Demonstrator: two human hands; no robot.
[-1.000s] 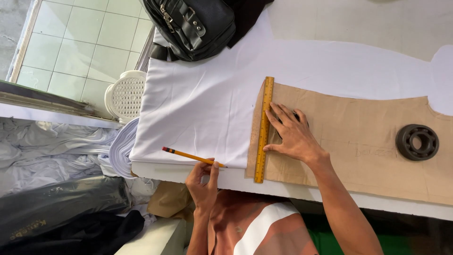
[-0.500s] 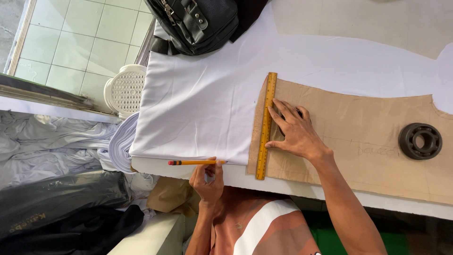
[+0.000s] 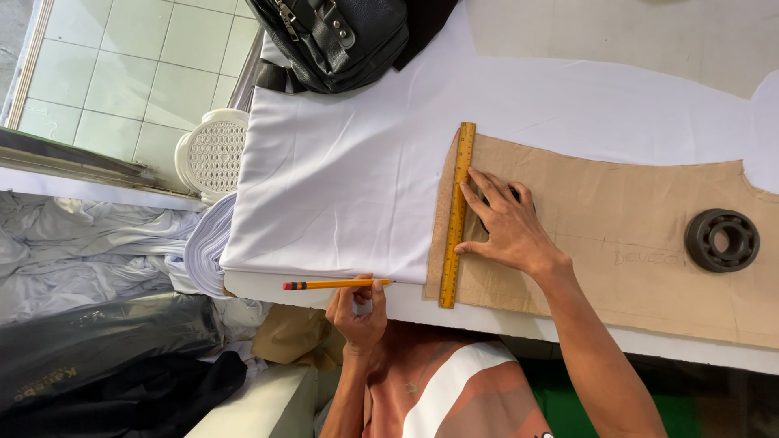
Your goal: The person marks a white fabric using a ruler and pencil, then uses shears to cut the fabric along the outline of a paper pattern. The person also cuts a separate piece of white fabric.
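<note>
**Pencil swings level at the fabric edge**

The yellow pencil (image 3: 337, 285) no longer slants. A second ago its eraser end pointed toward ten o'clock, with the tip low near the fingers; now it lies flat along the nine-to-three line, its tip aimed at three o'clock toward the foot of the yellow ruler (image 3: 456, 215). The hand holding it (image 3: 357, 312) has turned with it, its fingers now pinching the shaft from below, right at the near edge of the white fabric (image 3: 341, 186). The pencil tip now sits closer to the ruler's lower end than before.
</note>
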